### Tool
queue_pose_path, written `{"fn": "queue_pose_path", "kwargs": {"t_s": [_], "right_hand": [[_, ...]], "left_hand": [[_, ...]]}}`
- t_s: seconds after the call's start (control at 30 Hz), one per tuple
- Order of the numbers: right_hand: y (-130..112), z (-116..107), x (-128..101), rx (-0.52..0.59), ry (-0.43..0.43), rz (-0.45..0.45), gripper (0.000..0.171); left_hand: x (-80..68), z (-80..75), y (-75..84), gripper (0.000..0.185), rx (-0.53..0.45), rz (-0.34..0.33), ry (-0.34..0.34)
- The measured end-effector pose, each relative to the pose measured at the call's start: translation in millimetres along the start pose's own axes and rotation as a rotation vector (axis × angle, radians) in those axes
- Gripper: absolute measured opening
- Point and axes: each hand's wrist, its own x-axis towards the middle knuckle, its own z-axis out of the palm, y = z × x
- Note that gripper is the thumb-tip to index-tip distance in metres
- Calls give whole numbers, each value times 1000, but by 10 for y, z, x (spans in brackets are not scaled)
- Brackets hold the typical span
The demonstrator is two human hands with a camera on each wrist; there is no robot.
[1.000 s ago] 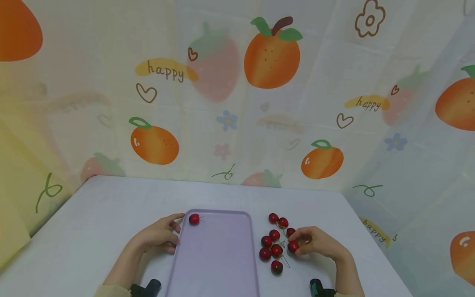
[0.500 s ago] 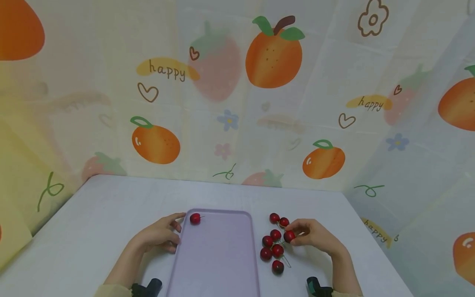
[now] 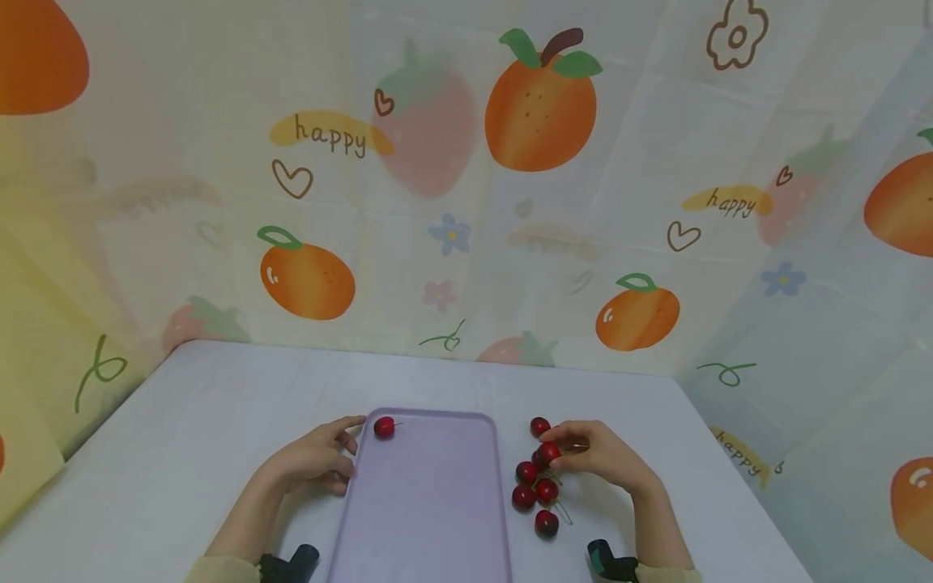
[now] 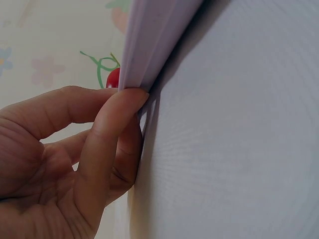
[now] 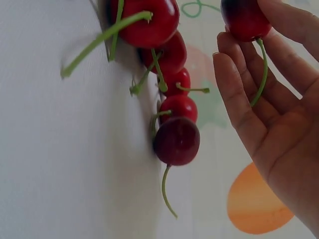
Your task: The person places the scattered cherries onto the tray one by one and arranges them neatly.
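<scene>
My right hand point(image 3: 601, 457) pinches a dark red cherry point(image 3: 549, 453) between thumb and fingertips, just over the other cherries. In the right wrist view this held cherry point(image 5: 245, 19) has its green stem hanging down across the fingers. Below and around it lies a loose group of several cherries point(image 3: 523, 497), with stems, right of the tray. My left hand point(image 3: 313, 457) rests with relaxed fingers against the left side of a lilac tray point(image 3: 430, 518). Its thumb lies at the tray's outer wall point(image 4: 149, 45) in the left wrist view. One cherry point(image 3: 384, 427) sits in the tray's far left corner.
A white table point(image 3: 240, 389) carries everything. Behind it hangs a fruit-printed curtain point(image 3: 466, 267), close to the table's far edge. Each wrist wears a black camera mount point(image 3: 611, 563) near the sleeve.
My right hand has moved left and slightly away from the body with the cherry, from the group's right side to over its upper part. The left hand stays at the tray's edge.
</scene>
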Motion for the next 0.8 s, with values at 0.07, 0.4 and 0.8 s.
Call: {"fn": "queue_pose_path", "kwargs": {"t_s": [0.07, 0.4, 0.8], "right_hand": [[-33, 19, 23, 0, 3, -9, 36], [-173, 168, 218, 18, 40, -84, 40], [-436, 349, 415, 90, 86, -95, 35]], "left_hand": [[2, 0, -3, 90, -2, 0, 1], [12, -11, -35, 89, -1, -8, 4], [-9, -6, 2, 88, -3, -10, 2]]}}
